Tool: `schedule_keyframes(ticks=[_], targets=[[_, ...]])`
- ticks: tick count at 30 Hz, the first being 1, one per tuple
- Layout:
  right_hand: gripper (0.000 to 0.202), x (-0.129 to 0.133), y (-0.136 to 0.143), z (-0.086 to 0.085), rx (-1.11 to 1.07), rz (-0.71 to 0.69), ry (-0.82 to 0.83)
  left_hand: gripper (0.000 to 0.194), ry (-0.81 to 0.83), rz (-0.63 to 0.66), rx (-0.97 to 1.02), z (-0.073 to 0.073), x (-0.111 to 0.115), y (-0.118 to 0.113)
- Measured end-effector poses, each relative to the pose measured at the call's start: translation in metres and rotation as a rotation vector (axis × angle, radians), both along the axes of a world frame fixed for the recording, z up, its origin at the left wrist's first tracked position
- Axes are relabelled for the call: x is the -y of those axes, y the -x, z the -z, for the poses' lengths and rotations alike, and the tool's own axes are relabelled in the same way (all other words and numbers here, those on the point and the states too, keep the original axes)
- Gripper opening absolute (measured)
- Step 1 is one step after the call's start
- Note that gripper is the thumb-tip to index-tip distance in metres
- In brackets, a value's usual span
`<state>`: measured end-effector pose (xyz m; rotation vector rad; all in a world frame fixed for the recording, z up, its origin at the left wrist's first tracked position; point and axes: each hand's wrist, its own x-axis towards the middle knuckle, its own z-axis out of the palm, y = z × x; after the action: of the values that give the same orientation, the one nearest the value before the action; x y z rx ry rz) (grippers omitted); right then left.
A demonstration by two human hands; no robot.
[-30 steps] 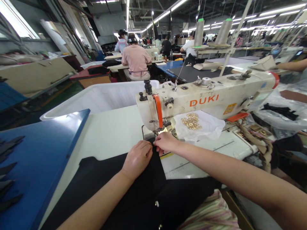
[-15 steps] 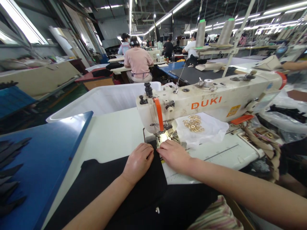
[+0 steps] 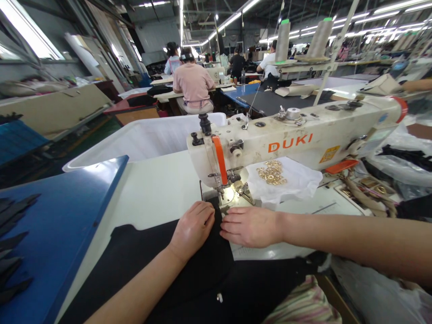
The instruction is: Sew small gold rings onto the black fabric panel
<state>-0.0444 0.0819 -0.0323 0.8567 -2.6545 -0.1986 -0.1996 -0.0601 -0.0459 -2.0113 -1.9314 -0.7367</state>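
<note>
A large piece of black fabric (image 3: pixel 145 256) lies over the white sewing machine bed and hangs toward my lap, its narrow upper end reaching beside the presser foot. My left hand (image 3: pixel 194 228) is closed on the fabric just left of its right edge, with the fingers curled and the thumb tucked in. Stretched out flat, the fingers of my right hand (image 3: pixel 251 226) rest at that right edge, below the lit needle plate (image 3: pixel 227 195). The sewing machine (image 3: pixel 293 135) has an orange finger guard (image 3: pixel 220 159) in front of its needle area.
Gold-coloured metal rings (image 3: pixel 272 173) lie on a white cloth (image 3: pixel 300 182) under the machine arm. To the left, a blue board (image 3: pixel 84 198) carries several dark strips (image 3: pixel 13 216). Behind the bed stands a white bin (image 3: pixel 145 135). Thread cones (image 3: pixel 282 41) rise at the back; other people sit beyond.
My right hand has drawn back a little from the needle area toward me, and its forearm now lies more level. The left hand stays on the fabric. The view shifts slightly.
</note>
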Motion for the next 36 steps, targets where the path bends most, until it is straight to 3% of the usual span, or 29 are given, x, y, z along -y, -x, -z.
schedule_keyframes(ticks=[3, 5, 12, 16, 20, 29, 36], targets=[[0.029, 0.001, 0.007, 0.003, -0.06, -0.112, -0.023, 0.014, -0.004, -0.001, -0.011, 0.0, 0.0, 0.0], [0.029, 0.004, 0.01, 0.006, -0.082, -0.116, -0.012, 0.014, -0.002, 0.001, -0.019, 0.001, 0.0, 0.0], [0.025, 0.017, 0.001, 0.011, 0.071, 0.192, 0.152, 0.015, 0.073, 0.059, -0.174, -0.001, 0.004, 0.007], [0.025, 0.019, -0.001, 0.011, 0.125, 0.187, 0.206, 0.014, 0.26, 0.109, -0.353, -0.008, 0.002, 0.013], [0.025, 0.019, -0.001, 0.013, 0.122, 0.191, 0.243, 0.015, 0.41, 0.063, -0.391, -0.012, -0.002, 0.014], [0.023, 0.02, -0.001, 0.016, 0.11, 0.196, 0.297, 0.021, 0.204, 0.107, -0.39, -0.008, 0.001, 0.013], [0.024, 0.021, -0.002, 0.018, 0.115, 0.204, 0.327, 0.02, 0.182, 0.113, -0.395, -0.003, -0.001, 0.015]])
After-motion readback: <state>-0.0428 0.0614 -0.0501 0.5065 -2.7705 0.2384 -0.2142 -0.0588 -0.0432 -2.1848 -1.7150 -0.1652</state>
